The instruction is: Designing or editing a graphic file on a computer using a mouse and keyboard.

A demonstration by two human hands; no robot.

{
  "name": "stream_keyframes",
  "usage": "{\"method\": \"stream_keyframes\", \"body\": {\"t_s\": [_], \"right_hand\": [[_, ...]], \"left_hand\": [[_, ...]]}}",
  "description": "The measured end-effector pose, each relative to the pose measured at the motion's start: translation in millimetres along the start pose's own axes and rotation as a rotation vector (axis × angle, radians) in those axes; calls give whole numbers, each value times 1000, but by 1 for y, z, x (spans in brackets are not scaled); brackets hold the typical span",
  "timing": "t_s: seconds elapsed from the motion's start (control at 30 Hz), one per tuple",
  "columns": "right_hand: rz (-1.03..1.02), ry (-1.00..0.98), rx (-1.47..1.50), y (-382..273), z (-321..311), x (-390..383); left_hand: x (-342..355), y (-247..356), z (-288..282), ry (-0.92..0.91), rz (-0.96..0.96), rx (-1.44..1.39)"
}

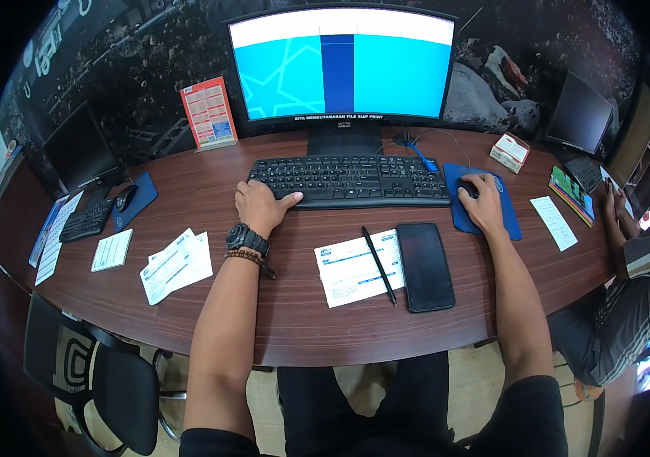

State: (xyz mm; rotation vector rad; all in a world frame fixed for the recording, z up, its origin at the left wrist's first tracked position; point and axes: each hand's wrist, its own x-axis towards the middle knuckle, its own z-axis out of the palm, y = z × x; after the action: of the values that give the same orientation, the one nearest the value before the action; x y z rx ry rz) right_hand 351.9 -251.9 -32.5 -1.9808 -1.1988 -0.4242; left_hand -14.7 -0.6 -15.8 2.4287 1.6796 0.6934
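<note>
My left hand rests on the left end of a black keyboard, fingers bent over the keys and thumb stretched out along the front edge. A dark watch and beaded bracelets circle that wrist. On a blue mouse pad, my right hand wraps over a black mouse. Behind the keyboard stands a wide curved monitor with a bright cyan and dark blue screen. Between my forearms lie a printed sheet, a black pen across it and a dark smartphone.
Paper slips and a white pad lie left, near a second keyboard and monitor. A red calendar and small box stand at the back. Another person sits at right; a black chair is at lower left.
</note>
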Motion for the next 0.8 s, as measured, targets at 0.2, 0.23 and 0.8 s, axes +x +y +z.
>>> {"method": "stream_keyframes", "body": {"t_s": [0.2,0.23,0.8], "right_hand": [[-4,6,-19,-3,-1,-1],[-11,9,-16,-3,-1,0],[-15,14,-20,-3,-1,0]], "left_hand": [[-2,3,-6,-22,-1,9],[-3,4,-7,-28,-1,7],[-2,5,-7,-31,-7,-4]]}}
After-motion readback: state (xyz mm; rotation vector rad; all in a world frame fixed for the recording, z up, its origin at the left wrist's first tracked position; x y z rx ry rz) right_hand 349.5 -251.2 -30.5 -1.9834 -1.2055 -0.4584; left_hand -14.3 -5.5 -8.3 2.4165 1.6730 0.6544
